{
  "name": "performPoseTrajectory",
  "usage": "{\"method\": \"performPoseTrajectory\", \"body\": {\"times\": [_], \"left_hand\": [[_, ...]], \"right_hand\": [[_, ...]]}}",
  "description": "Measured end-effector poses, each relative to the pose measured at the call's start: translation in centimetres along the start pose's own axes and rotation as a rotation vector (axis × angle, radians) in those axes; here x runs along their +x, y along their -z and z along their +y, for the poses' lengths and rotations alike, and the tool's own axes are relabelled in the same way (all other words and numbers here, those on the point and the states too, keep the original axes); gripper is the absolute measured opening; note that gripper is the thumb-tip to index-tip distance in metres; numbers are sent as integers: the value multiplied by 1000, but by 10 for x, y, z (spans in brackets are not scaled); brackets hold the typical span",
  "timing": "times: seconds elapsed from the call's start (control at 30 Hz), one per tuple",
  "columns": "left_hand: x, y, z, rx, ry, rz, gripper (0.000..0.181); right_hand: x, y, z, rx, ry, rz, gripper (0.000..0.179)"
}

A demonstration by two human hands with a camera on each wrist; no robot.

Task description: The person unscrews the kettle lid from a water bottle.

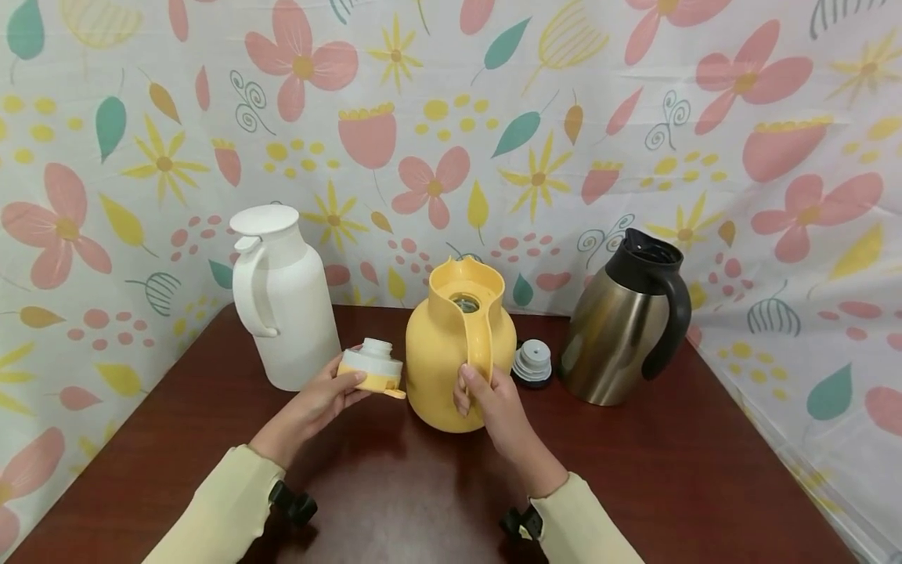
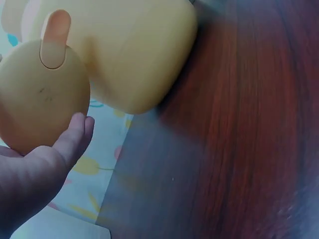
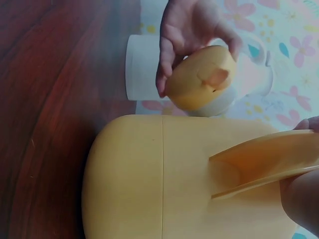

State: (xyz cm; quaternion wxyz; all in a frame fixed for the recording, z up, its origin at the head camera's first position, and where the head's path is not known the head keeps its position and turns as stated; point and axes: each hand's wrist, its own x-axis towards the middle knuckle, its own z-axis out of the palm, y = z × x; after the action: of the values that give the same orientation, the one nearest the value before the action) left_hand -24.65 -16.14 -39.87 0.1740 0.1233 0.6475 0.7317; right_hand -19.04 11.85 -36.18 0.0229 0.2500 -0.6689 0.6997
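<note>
My left hand (image 1: pixel 326 393) holds a yellow and white lid (image 1: pixel 371 366) upside down, its white plug pointing up. In the left wrist view the lid's round yellow top (image 2: pixel 47 99) and its orange tab (image 2: pixel 56 37) face the camera. Just right of the lid stands a yellow thermos jug (image 1: pixel 451 384) with its mouth uncovered. The fingers of my right hand (image 1: pixel 499 407) are curled round the jug's handle (image 1: pixel 479 341). From the right wrist view, the handle (image 3: pixel 264 159) joins the jug's side, and the lid (image 3: pixel 199 82) is just beyond the body.
A white thermos jug (image 1: pixel 296 313) with its lid on stands at the left. To the right is a steel and black thermos jug (image 1: pixel 620 329), its top open, beside a grey and black stopper (image 1: pixel 533 362). A patterned cloth (image 1: pixel 437 117) hangs behind the dark wooden table (image 1: pixel 395 493).
</note>
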Motion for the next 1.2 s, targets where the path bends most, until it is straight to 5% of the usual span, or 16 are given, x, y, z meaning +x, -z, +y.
{"method": "performPoseTrajectory", "body": {"times": [0.23,0.43,0.63,1.2], "left_hand": [[17,-3,-1,42,65,139,76],[26,-4,-7,216,85,281,81],[33,-1,-18,381,35,391,86],[64,-3,-40,526,-82,610,90]], "right_hand": [[11,0,6,10,-12,45,45],[21,2,8,-16,-47,97,45],[33,6,12,-29,-82,147,44],[54,21,20,1,-88,227,39]]}}
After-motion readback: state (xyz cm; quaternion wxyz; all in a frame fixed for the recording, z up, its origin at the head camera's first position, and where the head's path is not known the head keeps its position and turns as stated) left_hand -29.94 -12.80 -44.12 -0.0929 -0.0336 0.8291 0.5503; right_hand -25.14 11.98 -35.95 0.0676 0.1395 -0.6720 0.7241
